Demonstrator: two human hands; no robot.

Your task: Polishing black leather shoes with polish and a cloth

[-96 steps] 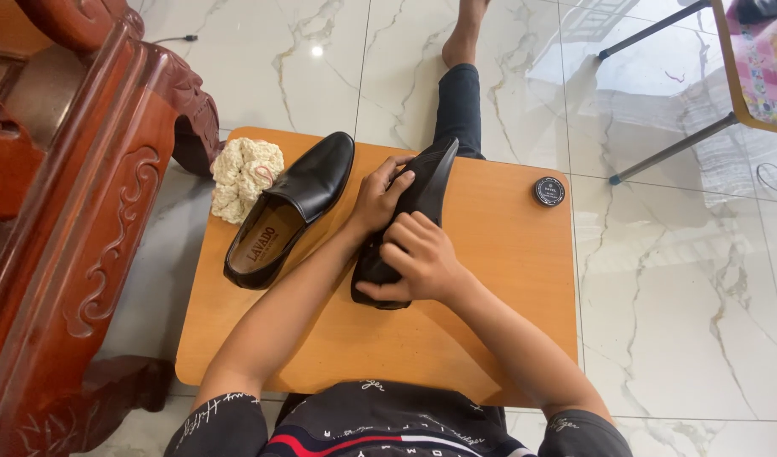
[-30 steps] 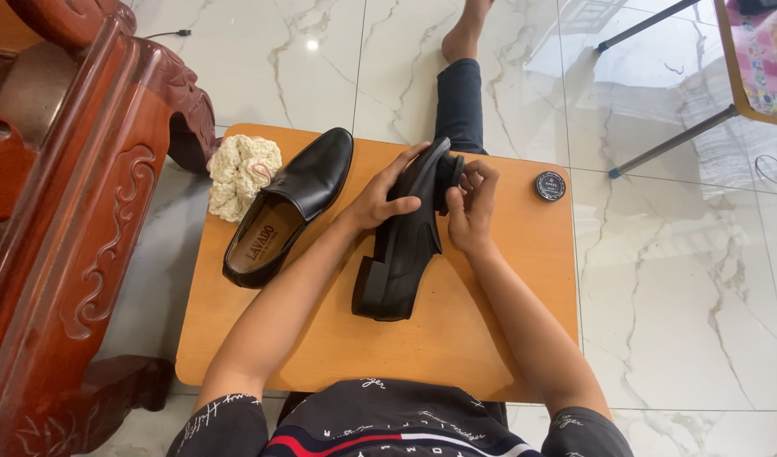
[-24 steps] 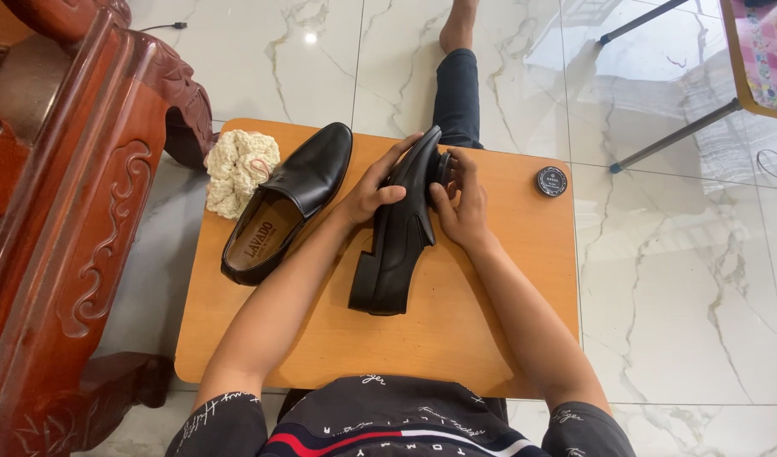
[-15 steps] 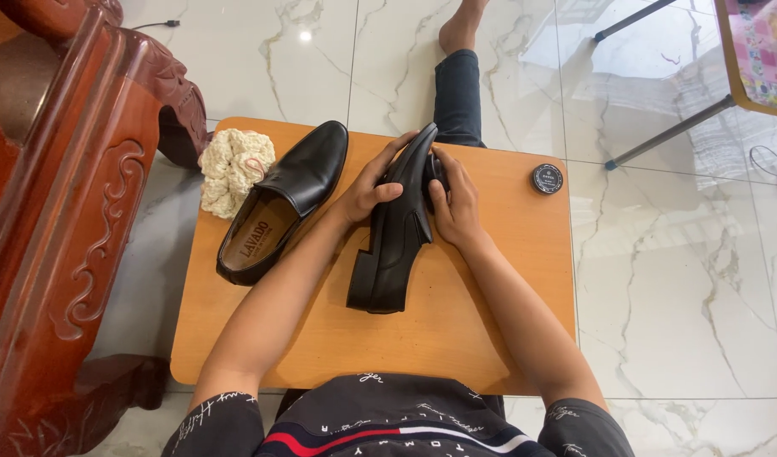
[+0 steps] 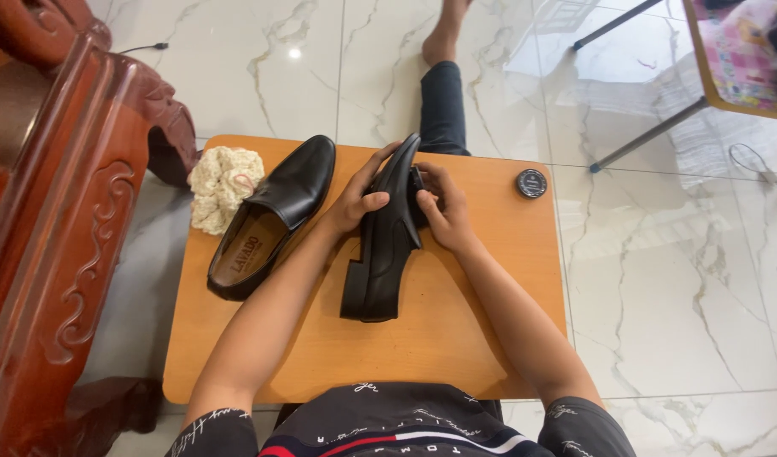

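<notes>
Black shoe [image 5: 380, 245] tipped on its side mid-worktop [image 5: 482, 338], toe toward far edge. Left hand [image 5: 359, 199] clasping upper; right hand [image 5: 439, 211] pressed on toe side, grip contents hidden. Polishing seemingly underway. Second shoe [image 5: 274, 216] untouched at left edge; small round tin [image 5: 531, 183] closed, far right corner.

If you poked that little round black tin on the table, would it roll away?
Probably not. The round black tin lies flat on the wooden table, so a poke would likely slide it. It sits near the table's edge, so a hard push might knock it off. It looks small, so it is probably light.
</notes>
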